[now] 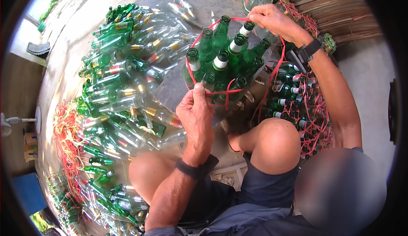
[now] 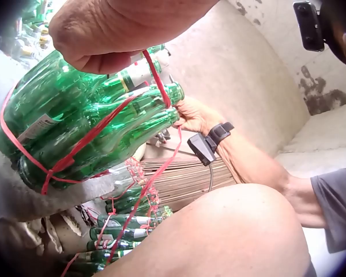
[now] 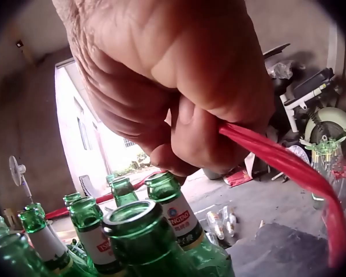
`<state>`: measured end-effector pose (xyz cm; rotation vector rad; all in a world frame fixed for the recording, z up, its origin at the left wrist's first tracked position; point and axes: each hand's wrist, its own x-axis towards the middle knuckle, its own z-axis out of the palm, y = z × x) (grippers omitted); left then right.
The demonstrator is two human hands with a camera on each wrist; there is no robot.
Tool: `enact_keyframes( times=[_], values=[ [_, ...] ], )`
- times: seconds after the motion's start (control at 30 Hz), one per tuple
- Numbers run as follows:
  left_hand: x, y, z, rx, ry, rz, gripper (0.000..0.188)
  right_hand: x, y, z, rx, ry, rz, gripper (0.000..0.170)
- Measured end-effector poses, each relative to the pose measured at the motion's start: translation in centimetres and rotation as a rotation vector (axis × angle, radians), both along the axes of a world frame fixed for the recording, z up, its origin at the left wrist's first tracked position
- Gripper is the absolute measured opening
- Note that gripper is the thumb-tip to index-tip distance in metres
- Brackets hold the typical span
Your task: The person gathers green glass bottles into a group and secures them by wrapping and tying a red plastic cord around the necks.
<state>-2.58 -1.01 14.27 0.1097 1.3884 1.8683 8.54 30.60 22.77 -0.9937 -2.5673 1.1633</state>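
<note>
A cluster of several green glass bottles (image 1: 220, 62) stands upright on a dark board (image 1: 170, 87). Red plastic twine (image 1: 190, 72) loops around the bottle necks, and in the left wrist view a knotted strand also circles their lower bodies. My left hand (image 1: 195, 117) pinches the twine at the near side of the cluster, thumb up beside a bottle mouth. At the far right side my right hand (image 1: 272, 21) grips the same twine between curled fingers, just above the bottle mouths. From it a loose end hangs down past the board's right side.
Loose green and clear bottles (image 1: 123, 79) cover the floor to the left. Bundles of tied bottles (image 1: 293, 91) lie at the right, below stacked brown sheets (image 1: 335, 6). A heap of red and yellow twine (image 1: 68, 138) is at far left. My bent knees (image 1: 276, 142) flank the board's near side.
</note>
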Motion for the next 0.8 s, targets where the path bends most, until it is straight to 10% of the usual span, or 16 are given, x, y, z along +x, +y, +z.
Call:
enact_keyframes(
  times=[0.8],
  values=[
    [-0.4,0.2,0.3,-0.141,0.239,-0.001,0.04,0.5,2.3,-6.4,0.135,0.017,0.034,0.021]
  ],
)
